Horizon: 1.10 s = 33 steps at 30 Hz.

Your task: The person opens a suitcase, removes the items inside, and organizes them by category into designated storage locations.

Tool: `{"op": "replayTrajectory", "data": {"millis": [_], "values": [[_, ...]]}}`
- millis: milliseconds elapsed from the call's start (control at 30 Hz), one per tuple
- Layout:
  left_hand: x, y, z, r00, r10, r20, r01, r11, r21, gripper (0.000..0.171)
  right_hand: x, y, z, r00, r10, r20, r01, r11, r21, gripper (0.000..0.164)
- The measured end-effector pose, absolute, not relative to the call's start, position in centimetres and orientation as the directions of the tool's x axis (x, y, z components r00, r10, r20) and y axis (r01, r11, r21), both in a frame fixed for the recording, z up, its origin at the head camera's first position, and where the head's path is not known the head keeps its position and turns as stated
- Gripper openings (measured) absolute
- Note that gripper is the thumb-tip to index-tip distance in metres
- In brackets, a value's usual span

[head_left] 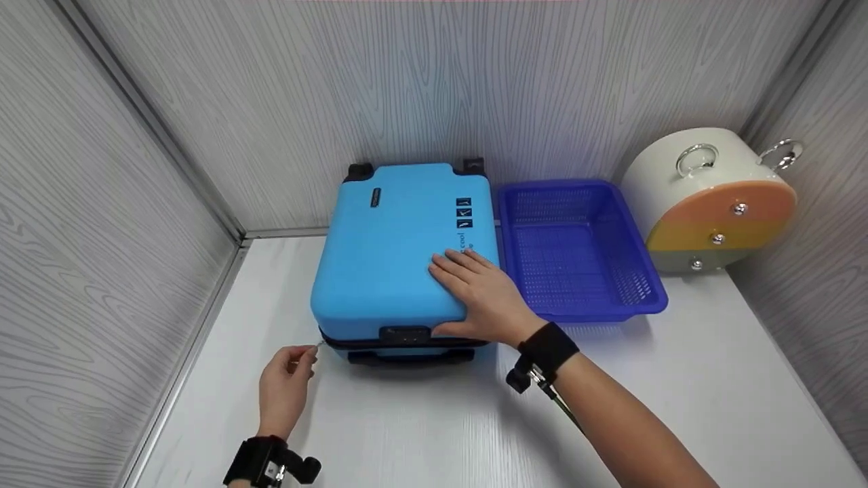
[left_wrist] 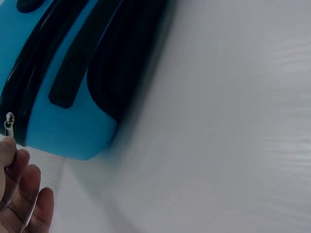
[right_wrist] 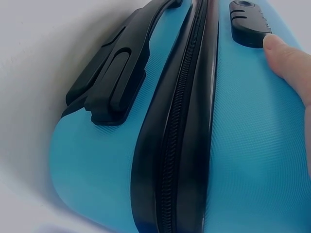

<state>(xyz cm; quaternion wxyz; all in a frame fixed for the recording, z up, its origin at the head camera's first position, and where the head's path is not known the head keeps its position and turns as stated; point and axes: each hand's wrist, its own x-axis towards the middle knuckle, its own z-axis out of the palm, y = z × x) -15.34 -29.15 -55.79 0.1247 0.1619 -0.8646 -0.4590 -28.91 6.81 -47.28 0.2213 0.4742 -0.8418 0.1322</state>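
Observation:
A light blue hard-shell suitcase [head_left: 400, 251] lies flat on the table, its wheels toward the back wall. My left hand [head_left: 286, 386] is at its front left corner, thumb and forefinger pinching a small metal zipper pull [left_wrist: 9, 127]. My right hand [head_left: 491, 298] rests spread on the lid near the front right, its thumb beside the black combination lock [right_wrist: 249, 24]. Between two black trim strips the zipper [right_wrist: 177, 116] runs with its teeth together in the right wrist view. Below it on the front side is the black carry handle [right_wrist: 124, 68].
To the right of the suitcase sits a blue plastic basket [head_left: 519, 271]. Beyond it, in the back right corner, stands a cream rounded box [head_left: 678, 163] with coloured drawers and metal ring handles. Panelled walls [head_left: 420, 81] close off the back and both sides.

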Motion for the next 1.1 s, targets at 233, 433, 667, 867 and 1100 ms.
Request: {"op": "replayTrajectory", "data": {"millis": [233,433,667,867,1100], "values": [[-17.4,-30.5,-55.1,-0.914,-0.404,0.043,-0.179,0.494,0.851,0.027,-29.0,6.8,-47.2,-0.455,-0.741,0.493,-0.855,0.519,-0.009,0.106],[-19.7,-31.6,-54.5,-0.915,-0.404,0.017,-0.190,0.467,0.863,0.026,-28.9,6.9,-47.2,-0.454,-0.740,0.496,-0.857,0.515,-0.016,0.105],[-22.4,-32.5,-53.8,-0.927,-0.375,-0.008,-0.200,0.474,0.858,0.029,-29.0,6.8,-47.2,-0.455,-0.737,0.500,-0.858,0.513,-0.025,0.105],[-24.5,-32.5,-53.3,-0.923,-0.384,-0.010,-0.224,0.519,0.825,0.031,-28.9,6.8,-47.2,-0.449,-0.737,0.506,-0.859,0.512,-0.017,0.105],[-26.2,-31.7,-52.9,-0.908,-0.420,0.000,-0.258,0.559,0.788,0.035,-28.9,6.9,-47.2,-0.459,-0.741,0.491,-0.849,0.529,0.005,0.105]]}}
